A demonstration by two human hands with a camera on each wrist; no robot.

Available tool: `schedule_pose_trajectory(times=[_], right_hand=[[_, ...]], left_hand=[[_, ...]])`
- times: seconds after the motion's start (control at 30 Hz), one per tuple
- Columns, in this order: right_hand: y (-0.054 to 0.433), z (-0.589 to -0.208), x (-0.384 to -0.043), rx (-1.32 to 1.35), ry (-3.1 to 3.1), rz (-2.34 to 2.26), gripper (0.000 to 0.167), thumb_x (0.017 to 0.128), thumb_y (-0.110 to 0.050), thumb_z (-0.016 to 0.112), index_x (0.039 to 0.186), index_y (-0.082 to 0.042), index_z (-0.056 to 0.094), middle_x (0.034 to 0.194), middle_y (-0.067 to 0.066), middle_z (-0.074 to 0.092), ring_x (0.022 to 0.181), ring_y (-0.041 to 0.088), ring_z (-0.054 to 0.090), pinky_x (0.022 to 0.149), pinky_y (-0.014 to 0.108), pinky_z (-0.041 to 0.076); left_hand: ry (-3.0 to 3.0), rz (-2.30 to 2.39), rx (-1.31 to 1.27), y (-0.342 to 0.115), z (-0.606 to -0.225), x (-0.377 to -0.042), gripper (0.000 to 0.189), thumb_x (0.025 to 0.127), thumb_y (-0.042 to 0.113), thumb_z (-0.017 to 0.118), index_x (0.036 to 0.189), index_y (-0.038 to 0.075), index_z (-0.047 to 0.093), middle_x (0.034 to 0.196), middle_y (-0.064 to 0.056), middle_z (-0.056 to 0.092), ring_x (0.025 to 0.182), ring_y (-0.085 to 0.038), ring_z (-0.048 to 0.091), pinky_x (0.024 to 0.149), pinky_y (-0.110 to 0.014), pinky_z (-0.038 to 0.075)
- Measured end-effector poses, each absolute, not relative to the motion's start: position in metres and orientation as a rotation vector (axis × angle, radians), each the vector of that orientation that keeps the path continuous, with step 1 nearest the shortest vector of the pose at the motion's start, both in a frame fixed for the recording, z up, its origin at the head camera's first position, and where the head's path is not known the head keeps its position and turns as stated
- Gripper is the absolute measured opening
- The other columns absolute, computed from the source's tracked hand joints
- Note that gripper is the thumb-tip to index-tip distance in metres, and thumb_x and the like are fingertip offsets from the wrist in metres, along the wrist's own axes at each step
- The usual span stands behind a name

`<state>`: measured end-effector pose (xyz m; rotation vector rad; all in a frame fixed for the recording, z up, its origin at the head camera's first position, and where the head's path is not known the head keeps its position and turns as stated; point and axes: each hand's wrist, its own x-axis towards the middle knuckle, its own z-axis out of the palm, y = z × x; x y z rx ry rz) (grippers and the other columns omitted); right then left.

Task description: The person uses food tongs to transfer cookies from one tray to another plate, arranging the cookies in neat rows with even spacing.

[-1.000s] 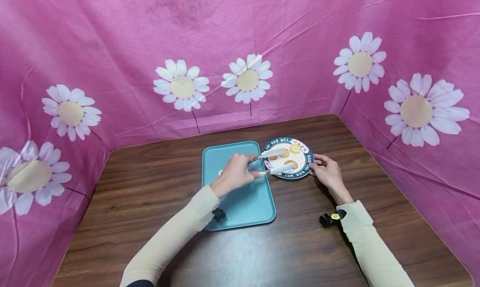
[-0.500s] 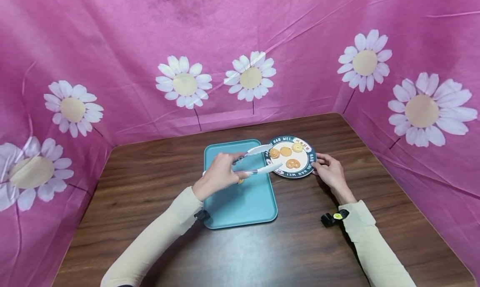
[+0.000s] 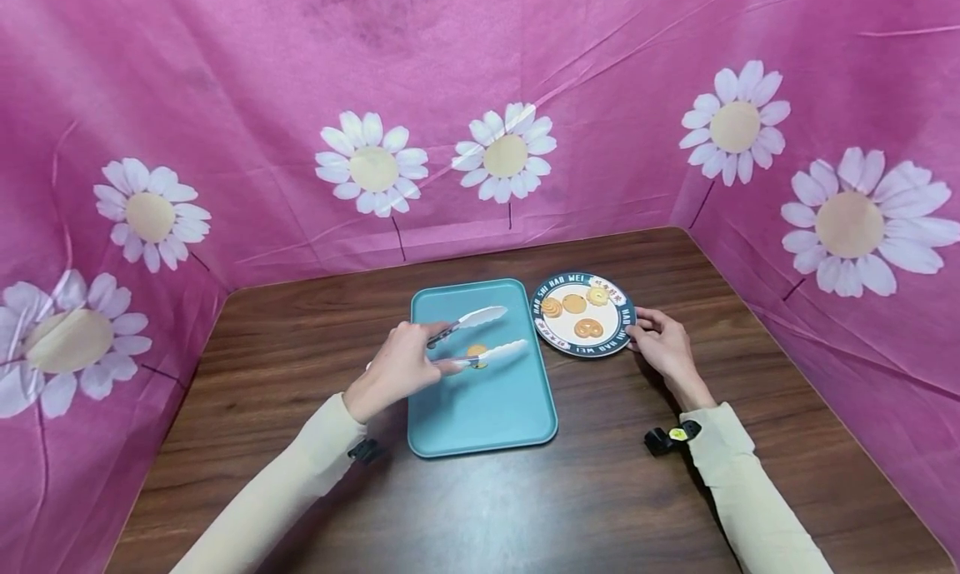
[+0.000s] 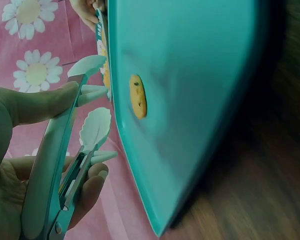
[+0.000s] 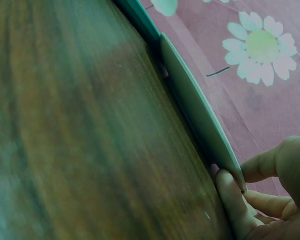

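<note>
My left hand (image 3: 401, 361) holds a pair of tongs (image 3: 482, 316) with white tips, the arms spread apart and nothing between them. They hover over the left part of a teal tray (image 3: 487, 428). A single cookie (image 4: 138, 96) lies on the tray, partly covered by the lower tong arm in the head view. To the right, my right hand (image 3: 666, 346) pinches the rim of a round plate (image 3: 592, 351) between thumb and fingers. On the plate sit several cookies, among them a pretzel-shaped cookie (image 3: 588, 328), a swirled cookie (image 3: 551, 307) and a plain round cookie (image 3: 574, 304).
The tray and plate stand side by side on a dark wooden table (image 3: 300, 332). Behind and at both sides hangs a pink cloth (image 3: 600, 99) printed with large white daisies. Each wrist wears a small black camera mount.
My left hand has drawn the tongs left, away from above the plate to over the tray. The tray's cookie has come into sight. My right hand stays at the plate's rim.
</note>
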<state>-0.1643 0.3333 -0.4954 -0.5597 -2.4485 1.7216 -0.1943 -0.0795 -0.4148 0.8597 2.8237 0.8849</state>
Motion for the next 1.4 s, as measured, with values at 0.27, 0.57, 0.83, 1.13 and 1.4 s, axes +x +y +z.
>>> schedule_pose_trajectory(times=[0.27, 0.57, 0.83, 1.13, 1.4], right_hand=[[0.333, -0.495, -0.164, -0.56, -2.447, 1.719, 0.05, 0.101, -0.009, 0.061, 0.149, 0.004, 0.052, 0.111, 0.008, 0.066, 0.074, -0.013, 0.063, 0.072, 0.015, 0.058], [0.333, -0.494, -0.164, -0.55, -2.45, 1.721, 0.051, 0.101, -0.009, 0.062, 0.149, 0.004, 0.051, 0.117, 0.014, 0.066, 0.076, -0.013, 0.062, 0.073, 0.015, 0.058], [0.332, -0.494, -0.164, -0.55, -2.465, 1.72, 0.051, 0.102, -0.01, 0.061, 0.15, 0.004, 0.05, 0.128, 0.025, 0.063, 0.076, -0.014, 0.062, 0.073, 0.015, 0.058], [0.333, -0.497, -0.166, -0.537, -2.452, 1.724, 0.051, 0.101, -0.009, 0.062, 0.149, 0.004, 0.051, 0.117, 0.015, 0.067, 0.075, -0.013, 0.062, 0.071, 0.014, 0.058], [0.334, -0.497, -0.167, -0.545, -2.457, 1.721, 0.05, 0.101, -0.008, 0.061, 0.148, 0.005, 0.052, 0.105, 0.001, 0.065, 0.074, -0.012, 0.062, 0.071, 0.014, 0.058]], left_hand=[[2.8, 0.863, 0.771, -0.097, -0.418, -0.184, 0.055, 0.084, 0.027, 0.089, 0.13, 0.002, 0.071, 0.061, 0.006, 0.036, 0.05, -0.004, 0.026, 0.044, -0.021, 0.025], [2.83, 0.838, 0.728, -0.111, -0.423, -0.176, 0.054, 0.082, 0.027, 0.09, 0.126, 0.001, 0.073, 0.061, 0.004, 0.042, 0.05, -0.004, 0.029, 0.045, -0.022, 0.024], [2.802, 0.888, 0.676, -0.118, -0.426, -0.169, 0.057, 0.082, 0.025, 0.091, 0.129, 0.0, 0.072, 0.06, 0.003, 0.041, 0.047, -0.004, 0.028, 0.045, -0.021, 0.024], [2.819, 0.891, 0.663, -0.124, -0.431, -0.164, 0.057, 0.081, 0.027, 0.091, 0.128, 0.002, 0.073, 0.059, 0.004, 0.036, 0.048, -0.004, 0.027, 0.045, -0.021, 0.022], [2.856, 0.886, 0.707, -0.129, -0.438, -0.163, 0.053, 0.081, 0.027, 0.091, 0.125, 0.002, 0.075, 0.061, 0.006, 0.041, 0.049, -0.002, 0.028, 0.046, -0.021, 0.023]])
